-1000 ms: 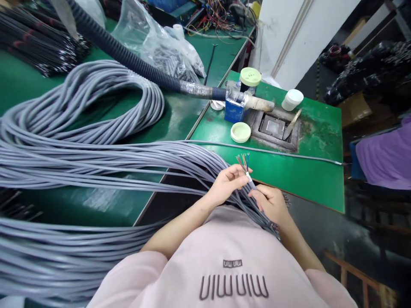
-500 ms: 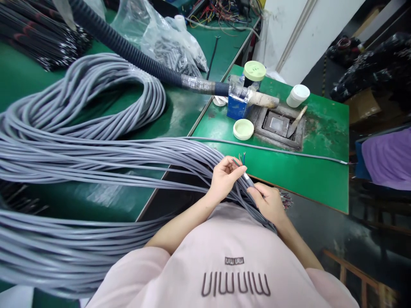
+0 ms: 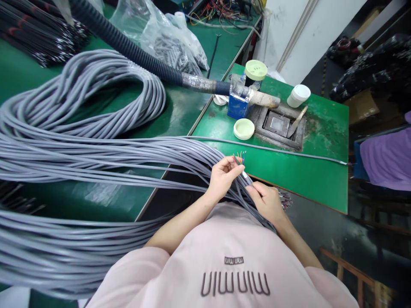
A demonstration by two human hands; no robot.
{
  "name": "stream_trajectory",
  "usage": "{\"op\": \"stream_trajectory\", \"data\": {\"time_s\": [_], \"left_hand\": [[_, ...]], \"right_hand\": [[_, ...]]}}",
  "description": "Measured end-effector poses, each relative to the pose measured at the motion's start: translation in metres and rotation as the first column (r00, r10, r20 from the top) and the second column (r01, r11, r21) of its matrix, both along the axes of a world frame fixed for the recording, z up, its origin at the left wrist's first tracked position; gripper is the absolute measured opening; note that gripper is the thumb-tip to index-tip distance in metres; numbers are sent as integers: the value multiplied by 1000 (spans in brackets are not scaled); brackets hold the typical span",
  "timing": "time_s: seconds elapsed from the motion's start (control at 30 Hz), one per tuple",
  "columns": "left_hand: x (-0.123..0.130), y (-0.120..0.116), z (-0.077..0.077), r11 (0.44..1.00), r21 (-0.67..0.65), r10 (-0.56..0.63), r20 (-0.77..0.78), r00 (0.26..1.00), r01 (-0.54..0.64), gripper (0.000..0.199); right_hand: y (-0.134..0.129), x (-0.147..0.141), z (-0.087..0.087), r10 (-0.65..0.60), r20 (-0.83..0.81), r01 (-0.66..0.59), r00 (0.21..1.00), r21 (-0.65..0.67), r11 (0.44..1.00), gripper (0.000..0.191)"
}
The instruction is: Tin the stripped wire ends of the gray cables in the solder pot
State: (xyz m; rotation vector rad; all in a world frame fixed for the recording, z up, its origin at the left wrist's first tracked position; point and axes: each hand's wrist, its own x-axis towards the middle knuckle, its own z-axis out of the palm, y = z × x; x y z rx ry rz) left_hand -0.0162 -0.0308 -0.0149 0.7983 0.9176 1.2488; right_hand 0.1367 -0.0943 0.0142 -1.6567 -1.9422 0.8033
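Thin coloured wires [image 3: 239, 157] fan out from the stripped end of a grey cable, above its white section [image 3: 245, 174]. My left hand [image 3: 224, 174] pinches these wires between thumb and fingers. Just below and to the right, my right hand [image 3: 266, 199] is closed round the grey cable behind the stripped end. More grey cables [image 3: 192, 149] run from the left under and beside both hands and hang down in front of the pink shirt. A single grey cable [image 3: 272, 149] lies across the small green table, its end at the right edge.
A sooty metal pot [image 3: 278, 124] with a flat scraper [image 3: 297, 122] is set in the green table [image 3: 327, 184]. Around it are a hose nozzle [image 3: 265, 99], a blue box [image 3: 236, 107], a pale lid [image 3: 243, 129] and a white cup [image 3: 298, 95]. Coiled cables [image 3: 154, 98] lie left.
The coloured wires at the cable end have spread apart, with more of them showing above my left fingers. Both hands have shifted very slightly left.
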Motion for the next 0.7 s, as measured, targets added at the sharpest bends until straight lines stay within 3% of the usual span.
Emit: {"op": "stream_trajectory", "data": {"time_s": [0.37,0.6,0.7], "left_hand": [[-4,7,7,999,-47,-23,-25,999,22,27],[4,1,4,993,-53,108,45,993,-106,24],[5,-2,3,990,-21,139,7,990,-139,22]], "right_hand": [[1,-3,1,29,90,-33,996,44,998,40],[1,-3,4,2,-20,-2,1000,-4,1000,41],[1,-2,2,-5,-54,4,999,-24,1000,42]]}}
